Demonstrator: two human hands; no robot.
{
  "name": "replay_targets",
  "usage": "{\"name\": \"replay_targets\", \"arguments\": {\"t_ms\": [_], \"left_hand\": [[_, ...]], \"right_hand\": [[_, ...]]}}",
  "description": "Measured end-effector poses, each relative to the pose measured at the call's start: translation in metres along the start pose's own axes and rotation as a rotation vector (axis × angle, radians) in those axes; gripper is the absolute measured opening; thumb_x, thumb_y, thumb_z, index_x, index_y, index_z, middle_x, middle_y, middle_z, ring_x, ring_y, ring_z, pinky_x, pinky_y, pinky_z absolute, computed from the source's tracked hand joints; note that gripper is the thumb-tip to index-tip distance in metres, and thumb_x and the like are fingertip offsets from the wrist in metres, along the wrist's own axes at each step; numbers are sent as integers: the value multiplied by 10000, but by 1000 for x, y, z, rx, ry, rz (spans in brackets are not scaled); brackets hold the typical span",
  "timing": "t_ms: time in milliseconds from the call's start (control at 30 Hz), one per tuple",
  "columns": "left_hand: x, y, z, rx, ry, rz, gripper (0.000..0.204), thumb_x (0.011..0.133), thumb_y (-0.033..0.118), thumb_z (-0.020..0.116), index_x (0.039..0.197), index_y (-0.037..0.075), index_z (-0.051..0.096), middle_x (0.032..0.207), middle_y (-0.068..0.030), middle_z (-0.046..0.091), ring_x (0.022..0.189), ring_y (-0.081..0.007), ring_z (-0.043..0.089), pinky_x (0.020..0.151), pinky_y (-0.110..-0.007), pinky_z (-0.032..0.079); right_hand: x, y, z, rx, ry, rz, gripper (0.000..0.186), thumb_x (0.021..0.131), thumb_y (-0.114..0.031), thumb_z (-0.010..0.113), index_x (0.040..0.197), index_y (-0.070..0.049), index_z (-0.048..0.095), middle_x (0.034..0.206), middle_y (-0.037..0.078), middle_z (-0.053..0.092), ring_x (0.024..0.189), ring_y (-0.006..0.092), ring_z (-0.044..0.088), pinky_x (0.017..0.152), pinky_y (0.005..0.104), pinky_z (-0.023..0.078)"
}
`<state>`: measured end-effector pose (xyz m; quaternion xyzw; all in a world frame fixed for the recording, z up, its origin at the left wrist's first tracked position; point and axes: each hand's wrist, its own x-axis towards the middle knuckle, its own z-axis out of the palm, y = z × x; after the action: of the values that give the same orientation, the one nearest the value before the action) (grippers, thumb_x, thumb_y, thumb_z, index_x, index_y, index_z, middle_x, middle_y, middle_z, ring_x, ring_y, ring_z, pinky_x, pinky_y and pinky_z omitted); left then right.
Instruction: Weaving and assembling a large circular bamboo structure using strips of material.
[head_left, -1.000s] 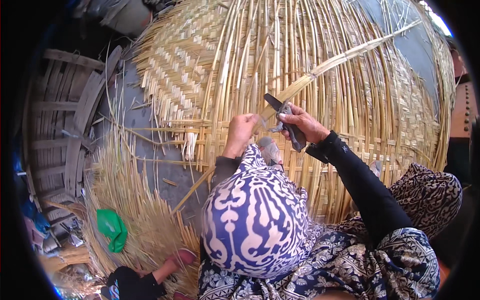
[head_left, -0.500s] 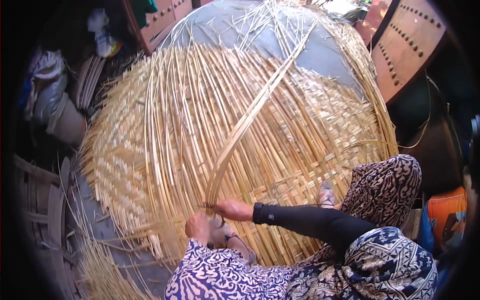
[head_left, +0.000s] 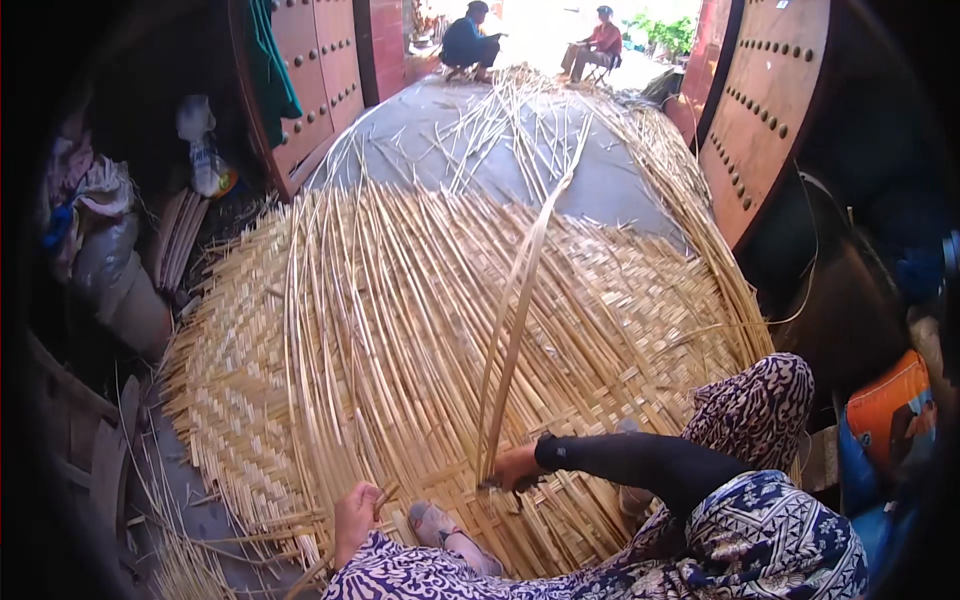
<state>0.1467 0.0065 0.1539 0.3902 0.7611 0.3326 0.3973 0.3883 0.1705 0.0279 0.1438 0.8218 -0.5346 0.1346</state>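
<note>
A large half-woven mat [head_left: 240, 400] of flat, straw-coloured reed strips lies before me, its pattern slanting at the sides. Loose lengthwise strips [head_left: 390, 300] run across its middle. My right hand [head_left: 517, 467] is closed low over the mat on the near ends of long pale strips [head_left: 520, 300], which rise and stretch away toward the far floor. Something small and dark shows under its fingers, too unclear to name. Further left, my left hand [head_left: 355, 515] is a fist with a short strip end poking out. My left foot [head_left: 435, 525] rests on the mat between the hands.
Loose strips [head_left: 480, 140] lie scattered on the grey floor beyond the mat, and a long bundle [head_left: 690, 205] runs along its right. Studded doors [head_left: 765, 110] stand at both sides. Two people [head_left: 470, 45] sit outside. Sacks [head_left: 110, 250] are at left, an orange bag [head_left: 888, 410] at right.
My hands have parted: the right moved right with the long strips, the left moved down and left. The strips stand straighter. The view has tilted up, bringing the seated people into sight.
</note>
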Motion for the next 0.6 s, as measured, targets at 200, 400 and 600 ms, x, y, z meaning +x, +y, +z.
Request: {"name": "replay_targets", "arguments": {"t_ms": [200,400,600], "left_hand": [[24,39,13,-236,-68,425,154,847,140,440,801,23,528,751,-29,491,693,-100,478,607,-229,392],[34,66,24,84,35,867,686,705,315,618,1242,30,300,1325,-161,201,1242,-279,145,1007,-358,138],[-8,1,-15,667,68,567,677,745,373,552,1253,26,269,1232,-161,344,1120,-249,359,934,-336,287]], "right_hand": [[24,-100,10,930,264,-121,433,672,-156,609,1061,-58,448,720,-9,490,538,62,453,474,203,368],[4,-131,-13,1263,500,-305,211,735,-249,603,870,-94,555,705,-33,517,583,53,454,516,203,370],[-70,-57,-158,1451,865,-315,151,730,-200,610,722,-62,552,590,41,563,488,137,535,466,239,454]]}}
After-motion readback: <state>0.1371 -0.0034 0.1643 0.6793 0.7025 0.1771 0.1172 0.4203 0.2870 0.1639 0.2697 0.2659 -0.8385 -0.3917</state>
